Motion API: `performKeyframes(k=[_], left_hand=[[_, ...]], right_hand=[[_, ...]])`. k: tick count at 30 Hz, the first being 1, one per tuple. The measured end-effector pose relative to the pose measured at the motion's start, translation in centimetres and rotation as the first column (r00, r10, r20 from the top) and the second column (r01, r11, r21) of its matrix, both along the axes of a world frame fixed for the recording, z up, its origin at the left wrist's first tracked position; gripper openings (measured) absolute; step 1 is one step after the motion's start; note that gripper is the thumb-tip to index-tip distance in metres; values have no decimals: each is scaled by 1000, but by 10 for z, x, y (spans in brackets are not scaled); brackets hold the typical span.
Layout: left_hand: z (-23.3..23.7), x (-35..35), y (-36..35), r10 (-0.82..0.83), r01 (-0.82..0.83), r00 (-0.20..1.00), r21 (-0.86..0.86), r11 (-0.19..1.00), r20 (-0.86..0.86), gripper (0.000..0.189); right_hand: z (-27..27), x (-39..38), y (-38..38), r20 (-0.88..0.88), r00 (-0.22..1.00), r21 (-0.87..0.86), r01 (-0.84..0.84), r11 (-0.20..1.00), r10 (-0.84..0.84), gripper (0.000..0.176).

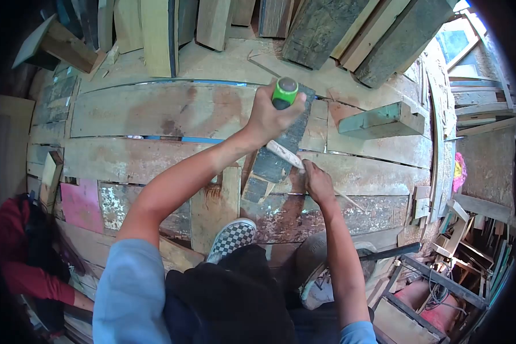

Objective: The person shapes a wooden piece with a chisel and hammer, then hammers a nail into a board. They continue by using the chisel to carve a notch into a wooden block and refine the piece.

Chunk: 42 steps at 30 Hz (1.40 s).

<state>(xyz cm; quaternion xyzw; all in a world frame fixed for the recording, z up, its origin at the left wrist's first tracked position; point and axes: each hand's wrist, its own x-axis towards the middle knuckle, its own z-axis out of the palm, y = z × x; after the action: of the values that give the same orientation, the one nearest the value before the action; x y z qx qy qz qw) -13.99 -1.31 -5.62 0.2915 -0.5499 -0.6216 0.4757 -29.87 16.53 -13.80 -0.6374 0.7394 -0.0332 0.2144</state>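
My left hand (269, 117) is wrapped round an upright tool with a green and black handle (285, 92), its grey end cap facing up; the tool's lower part is hidden by the hand. Below it lies a dark, worn wooden block (274, 163), slanting across the plank floor. Closer to me, my right hand (319, 180) is closed on the near end of a pale wooden stick (285, 153). The stick crosses over the block, its far end reaching just under my left wrist.
Timber offcuts (324, 28) stand along the far side. A pale green wooden beam (378, 121) lies to the right. My checkered shoe (233, 238) rests on the planks (149, 109). A person in a red sleeve (37, 281) is at the left edge. A metal frame (436, 281) stands at lower right.
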Motion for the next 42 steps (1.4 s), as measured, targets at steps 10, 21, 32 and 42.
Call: performKeyframes(k=[10,21,32,42], left_hand=[[3,7,-12,65,-77,996,-247,966,-60,24],[9,24,-8,1,-23,983,-121,992,-184,21],[52,51,23,4,42,917,-107,993,399,30],[49,35,7,-28,53,916,-53,997,401,29]], right_hand=[[-2,-4,0,-23,1000,67,-7,998,8,41],[-12,0,4,-17,998,144,55,988,-53,42],[72,75,-44,927,266,50,611,790,-264,29],[106,121,-54,485,870,-605,411,682,-93,42]])
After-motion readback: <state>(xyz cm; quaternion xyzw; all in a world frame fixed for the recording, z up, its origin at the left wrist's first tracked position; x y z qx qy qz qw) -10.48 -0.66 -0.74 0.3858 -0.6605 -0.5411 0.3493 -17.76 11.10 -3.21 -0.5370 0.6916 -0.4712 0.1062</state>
